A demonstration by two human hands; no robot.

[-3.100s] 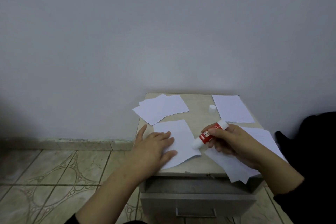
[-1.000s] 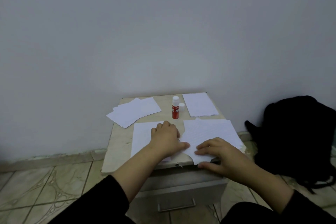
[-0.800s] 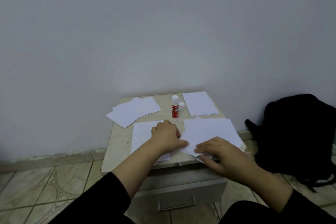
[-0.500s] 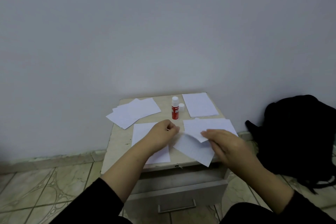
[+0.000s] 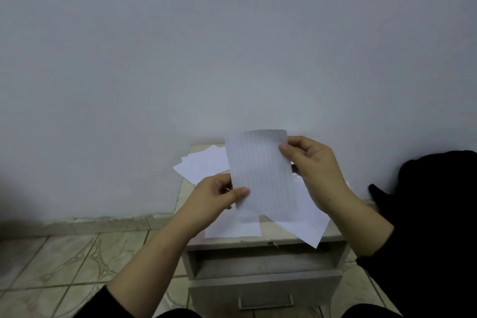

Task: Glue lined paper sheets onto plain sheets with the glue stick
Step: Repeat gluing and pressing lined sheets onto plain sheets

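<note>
I hold a lined paper sheet (image 5: 260,173) upright in the air above the small cabinet. My left hand (image 5: 216,196) pinches its lower left edge, and my right hand (image 5: 309,162) pinches its upper right edge. Below it on the cabinet top lies a plain sheet (image 5: 227,227), and a pile of sheets (image 5: 307,219) overhangs the front right edge. Another pile of sheets (image 5: 204,164) lies at the back left. The glue stick is hidden behind the held sheet.
The papers lie on a small beige cabinet (image 5: 263,242) with a drawer (image 5: 265,289) pulled partly out, against a white wall. A black bag (image 5: 436,204) sits on the floor to the right. Patterned floor tiles (image 5: 64,266) spread to the left.
Both hands picked a lined sheet off the right pile and raised it upright in front of me. The glue stick, seen standing at the back before, is now covered by the sheet.
</note>
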